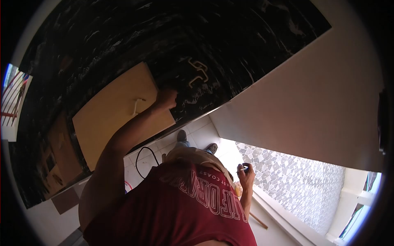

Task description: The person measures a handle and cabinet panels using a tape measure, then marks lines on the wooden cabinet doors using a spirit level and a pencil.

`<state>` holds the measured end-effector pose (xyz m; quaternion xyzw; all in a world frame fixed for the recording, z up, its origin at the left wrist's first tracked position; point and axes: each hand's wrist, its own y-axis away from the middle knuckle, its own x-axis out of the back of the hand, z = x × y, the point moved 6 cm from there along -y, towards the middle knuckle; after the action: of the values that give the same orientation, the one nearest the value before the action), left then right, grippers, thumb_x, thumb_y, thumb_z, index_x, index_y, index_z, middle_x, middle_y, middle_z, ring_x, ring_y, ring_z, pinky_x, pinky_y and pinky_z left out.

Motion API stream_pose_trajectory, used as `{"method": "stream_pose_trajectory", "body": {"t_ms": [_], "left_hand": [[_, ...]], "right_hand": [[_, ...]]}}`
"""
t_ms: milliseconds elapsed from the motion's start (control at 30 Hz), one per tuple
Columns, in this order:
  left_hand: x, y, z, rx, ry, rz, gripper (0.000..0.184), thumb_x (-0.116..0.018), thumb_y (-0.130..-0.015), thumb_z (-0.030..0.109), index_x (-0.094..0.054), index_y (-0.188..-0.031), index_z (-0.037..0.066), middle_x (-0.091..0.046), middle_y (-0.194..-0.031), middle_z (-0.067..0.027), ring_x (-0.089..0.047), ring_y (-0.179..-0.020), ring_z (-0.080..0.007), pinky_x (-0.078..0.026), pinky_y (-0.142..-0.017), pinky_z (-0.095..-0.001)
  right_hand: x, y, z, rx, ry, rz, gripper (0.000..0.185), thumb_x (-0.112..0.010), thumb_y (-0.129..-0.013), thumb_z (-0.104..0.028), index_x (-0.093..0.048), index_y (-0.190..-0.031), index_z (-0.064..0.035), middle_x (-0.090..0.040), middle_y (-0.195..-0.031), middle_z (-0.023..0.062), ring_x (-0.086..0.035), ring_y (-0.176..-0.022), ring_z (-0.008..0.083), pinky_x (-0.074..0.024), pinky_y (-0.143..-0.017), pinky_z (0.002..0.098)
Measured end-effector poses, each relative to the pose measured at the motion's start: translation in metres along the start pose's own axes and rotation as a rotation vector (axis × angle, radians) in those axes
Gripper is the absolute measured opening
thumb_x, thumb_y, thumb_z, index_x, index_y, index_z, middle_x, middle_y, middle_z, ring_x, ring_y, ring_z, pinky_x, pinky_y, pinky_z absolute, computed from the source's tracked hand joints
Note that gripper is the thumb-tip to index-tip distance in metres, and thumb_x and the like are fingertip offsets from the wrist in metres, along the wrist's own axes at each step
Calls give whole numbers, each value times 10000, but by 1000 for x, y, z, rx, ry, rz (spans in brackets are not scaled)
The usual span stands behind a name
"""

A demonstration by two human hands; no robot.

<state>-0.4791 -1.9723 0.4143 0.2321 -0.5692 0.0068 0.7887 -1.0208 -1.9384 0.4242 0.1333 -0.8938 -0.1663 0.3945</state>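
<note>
My left hand (166, 99) is closed at the right edge of a pale wooden panel (106, 108), which lies on the black marbled countertop (221, 53). What its fingers hold, if anything, is hidden. On the panel lies a pale C-shaped handle (137, 105). Two brass-coloured handles (198, 78) rest on the black surface beyond my hand. Down at my right side, my right hand (246, 178) is closed around a small dark object (245, 167) with a pale thin part; its kind is too small to tell.
A large plain white panel (295, 102) rises on the right. Below it is a grey stone-patterned floor (295, 176). A black cable (137, 162) loops over the white tiles by my feet (182, 136). Brown boards (63, 151) lie at the left, near a barred window (14, 98).
</note>
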Motion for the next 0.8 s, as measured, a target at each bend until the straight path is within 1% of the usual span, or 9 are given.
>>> {"method": "stream_pose_trajectory", "body": {"t_ms": [100,133,233,333,433,467,600,700,800], "left_hand": [[-37,11,0,-103,-75,63,483,-711,-727,54,-625,-1202,81,-687,-1030,-188,-653,-1044,-376,-531,-868,-467],[-47,14,-2,-137,39,257,324,-663,-756,60,-668,-1079,35,-681,-1031,-220,-663,-973,-397,-537,-840,-492],[-68,5,-10,-158,144,416,308,-655,-762,29,-676,-1069,30,-681,-1019,-218,-661,-972,-393,-534,-837,-494],[-43,5,-7,4,319,249,325,-631,-788,6,-659,-1112,11,-697,-1006,-168,-676,-938,-335,-543,-816,-449],[-13,26,-14,74,1222,246,320,-607,-799,-14,-650,-1116,-11,-674,-919,-104,-661,-854,-253,-550,-760,-384],[-19,27,-21,106,1786,127,274,-599,-790,-9,-652,-1059,-5,-614,-844,-54,-606,-765,-176,-530,-695,-304],[-5,74,-59,40,2423,157,147,-571,-840,32,-651,-963,43,-591,-829,-40,-560,-675,-148,-494,-606,-246],[-8,100,-115,69,2386,161,139,-570,-899,161,-654,-949,63,-596,-807,-24,-560,-655,-142,-471,-574,-222],[6,133,-170,450,1221,518,378,-614,-922,395,-641,-960,21,-690,-862,-132,-672,-754,-266,-537,-664,-357]], "right_hand": [[-5,-8,-1,32,74,-42,381,-693,-927,-290,-636,-1107,41,-719,-780,191,-703,-712,249,-533,-658,372],[-9,-10,-3,23,71,-86,399,-692,-927,-307,-628,-1113,41,-720,-785,196,-714,-728,256,-537,-660,377],[-26,-23,0,81,35,-154,419,-702,-919,-335,-625,-1096,38,-703,-746,194,-699,-689,258,-529,-646,369],[-39,-27,-41,217,76,-215,406,-707,-912,-326,-620,-1091,28,-706,-738,173,-694,-662,255,-530,-637,367],[-54,-35,-78,325,64,-283,389,-715,-901,-307,-619,-1087,21,-700,-708,141,-689,-647,233,-529,-631,350],[-57,-37,-89,302,62,-287,387,-716,-899,-305,-620,-1083,21,-694,-699,136,-683,-642,227,-526,-628,344],[-78,-51,-108,321,107,-300,363,-728,-882,-291,-636,-1068,7,-679,-688,124,-667,-639,199,-521,-632,333],[-94,-61,-113,381,129,-352,315,-732,-871,-250,-646,-1055,-9,-681,-695,131,-671,-651,204,-529,-645,346],[-109,-63,-140,521,191,-386,294,-727,-875,-237,-647,-1053,-16,-675,-685,136,-671,-638,219,-531,-635,349]]}}
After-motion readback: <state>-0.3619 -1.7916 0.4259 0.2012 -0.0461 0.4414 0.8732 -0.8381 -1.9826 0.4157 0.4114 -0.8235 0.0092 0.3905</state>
